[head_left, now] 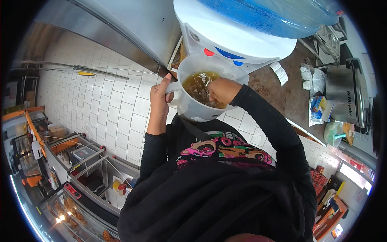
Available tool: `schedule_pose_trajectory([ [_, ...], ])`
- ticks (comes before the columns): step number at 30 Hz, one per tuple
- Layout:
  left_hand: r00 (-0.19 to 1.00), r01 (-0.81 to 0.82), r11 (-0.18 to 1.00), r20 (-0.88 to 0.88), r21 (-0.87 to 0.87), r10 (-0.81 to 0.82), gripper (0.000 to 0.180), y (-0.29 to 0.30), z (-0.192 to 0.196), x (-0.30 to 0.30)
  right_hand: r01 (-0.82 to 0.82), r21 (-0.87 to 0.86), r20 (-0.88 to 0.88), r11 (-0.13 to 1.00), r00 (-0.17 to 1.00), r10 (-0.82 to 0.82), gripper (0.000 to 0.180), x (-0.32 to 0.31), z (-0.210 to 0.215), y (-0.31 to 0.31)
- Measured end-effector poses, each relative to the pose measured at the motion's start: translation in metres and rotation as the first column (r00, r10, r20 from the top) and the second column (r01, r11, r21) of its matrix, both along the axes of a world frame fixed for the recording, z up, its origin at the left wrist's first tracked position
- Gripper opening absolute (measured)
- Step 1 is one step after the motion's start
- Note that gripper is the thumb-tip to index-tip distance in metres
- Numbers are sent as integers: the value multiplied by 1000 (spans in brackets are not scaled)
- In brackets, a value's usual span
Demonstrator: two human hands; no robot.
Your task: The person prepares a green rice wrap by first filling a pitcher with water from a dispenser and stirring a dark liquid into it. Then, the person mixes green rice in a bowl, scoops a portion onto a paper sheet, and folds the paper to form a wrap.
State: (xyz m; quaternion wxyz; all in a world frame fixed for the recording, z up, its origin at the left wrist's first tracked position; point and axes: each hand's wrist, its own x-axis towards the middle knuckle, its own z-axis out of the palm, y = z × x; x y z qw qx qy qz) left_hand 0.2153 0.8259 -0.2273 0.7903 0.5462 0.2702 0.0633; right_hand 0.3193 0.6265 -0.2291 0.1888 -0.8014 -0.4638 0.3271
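One pitcher (201, 114), large, translucent whitish plastic, wide round mouth facing up, handle on its left side. Holds yellow-green liquid (194, 86), brownish toward the middle, surface rippled with bright glints. Pitcher is in front of the torso, just on the near side of a water dispenser (234, 33), left of the table (278, 92); can't tell if the two touch.

Hands, two, both bare, black sleeves. Left grip (161, 96) clenched round the pitcher handle, thumb on top. Right grip (223, 91) is inside the mouth from the right, fingers pointing down into the liquid; fingertips hidden, can't tell if it grasps anything.

Counts: one pitcher, one handle, one dispenser, white, with one blue bottle (262, 17) on top, one red mark (209, 52) and one blue mark (238, 63) on its front. On the table, brown and stained: one white paper slip (279, 73) right of the dispenser, one blue-and-yellow pack (317, 105) farther right, one steel appliance (342, 99) beyond that, one clear tub (333, 134) at the near right with one turquoise handle (340, 136) in it. White tiling (121, 101) at left, one patterned apron (229, 148) on the person
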Motion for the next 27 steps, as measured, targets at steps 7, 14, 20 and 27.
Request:
schedule_pose_trajectory([
  [7, 1000, -7, 1000, -16, -3, 7, 44, 1, 0, 0, 135, -4, 227, 991, 965, -130, 14, -2, 1, -2],
  [14, 1000, -12, 1000, -11, -6, 12, 42, 2, -3, -1, -32, -62, 116, 998, 992, 39, 12, 2, 11, 2],
  [20, 999, -25, 1000, -33, 1, 25, 44, 0, 0, 0, 143, -68, 274, 987, 954, -119, 14, -3, 5, -4],
  [27, 1000, -4, 1000, -22, -2, 4, 44, 1, -1, 1, 160, 68, 176, 985, 970, -169, 11, -4, 80, -45],
])
